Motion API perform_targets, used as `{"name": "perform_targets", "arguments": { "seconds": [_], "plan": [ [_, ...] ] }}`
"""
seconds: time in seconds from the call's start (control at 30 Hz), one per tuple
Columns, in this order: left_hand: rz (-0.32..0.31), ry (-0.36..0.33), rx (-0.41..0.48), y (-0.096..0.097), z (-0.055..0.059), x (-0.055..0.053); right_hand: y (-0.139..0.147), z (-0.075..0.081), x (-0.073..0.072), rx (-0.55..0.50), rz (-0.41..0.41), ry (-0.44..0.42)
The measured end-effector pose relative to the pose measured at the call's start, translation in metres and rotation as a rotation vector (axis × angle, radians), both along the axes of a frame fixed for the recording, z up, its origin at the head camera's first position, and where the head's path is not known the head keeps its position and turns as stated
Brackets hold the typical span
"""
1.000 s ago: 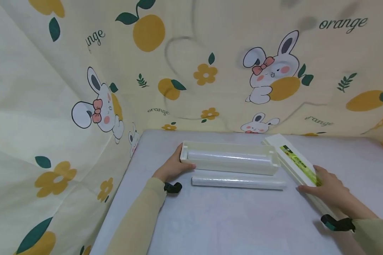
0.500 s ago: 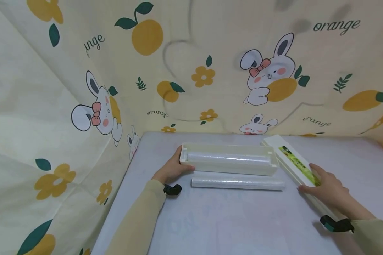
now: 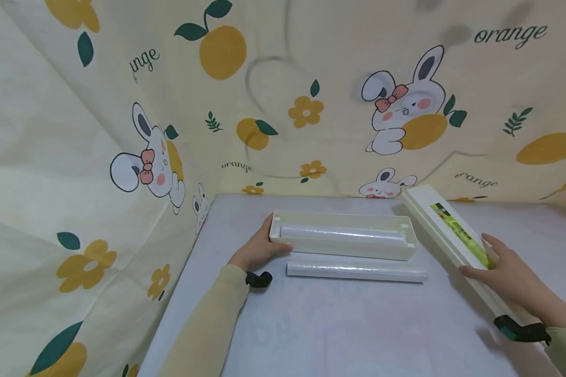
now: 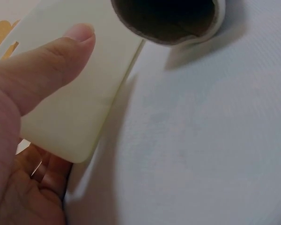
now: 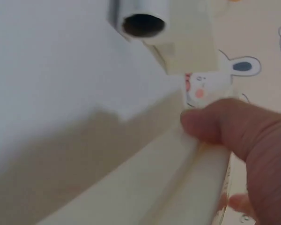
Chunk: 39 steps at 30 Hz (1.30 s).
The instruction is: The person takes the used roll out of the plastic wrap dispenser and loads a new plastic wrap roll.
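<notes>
In the head view my left hand (image 3: pixel 257 248) grips the left end of a long cream plastic cling film box (image 3: pixel 344 248), thumb in front and fingers behind. The box stands without its cover, a roll of film (image 3: pixel 344 234) lying inside. Just in front of it, on the table, lies a second roll of cling film (image 3: pixel 356 271); the left wrist view shows its hollow end (image 4: pixel 220 23). On the right, my right hand (image 3: pixel 516 277) holds the long white lid (image 3: pixel 424 209), which has a green label (image 3: pixel 462 233) and slants over the table. Its thumb (image 5: pixel 206 124) presses the lid's edge.
A pale cloth covers the table (image 3: pixel 339 324). Behind and to the left, a cream curtain (image 3: pixel 273 31) printed with rabbits and oranges hangs close to the table's edges. A dark wrist camera (image 3: pixel 259 280) sits on the left wrist, another (image 3: pixel 519 330) on the right.
My right hand has moved the lid up and to the right, farther from the box, and its shadow on the table has widened. My left hand, box and loose roll stay put.
</notes>
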<state>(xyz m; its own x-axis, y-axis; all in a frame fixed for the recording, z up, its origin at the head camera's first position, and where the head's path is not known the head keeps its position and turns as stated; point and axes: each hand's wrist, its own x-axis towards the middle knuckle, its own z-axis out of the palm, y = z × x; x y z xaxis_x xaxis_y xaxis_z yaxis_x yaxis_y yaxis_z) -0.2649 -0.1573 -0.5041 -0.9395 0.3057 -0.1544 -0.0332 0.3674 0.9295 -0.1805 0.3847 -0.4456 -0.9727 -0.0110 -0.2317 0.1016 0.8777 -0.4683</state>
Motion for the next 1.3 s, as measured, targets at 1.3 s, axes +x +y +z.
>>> {"name": "perform_targets", "arguments": {
  "seconds": [1.3],
  "plan": [
    [0.039, -0.032, -0.001, 0.002, 0.002, 0.002, -0.121, 0.038, -0.040, -0.035, 0.269, 0.152]
  ]
}}
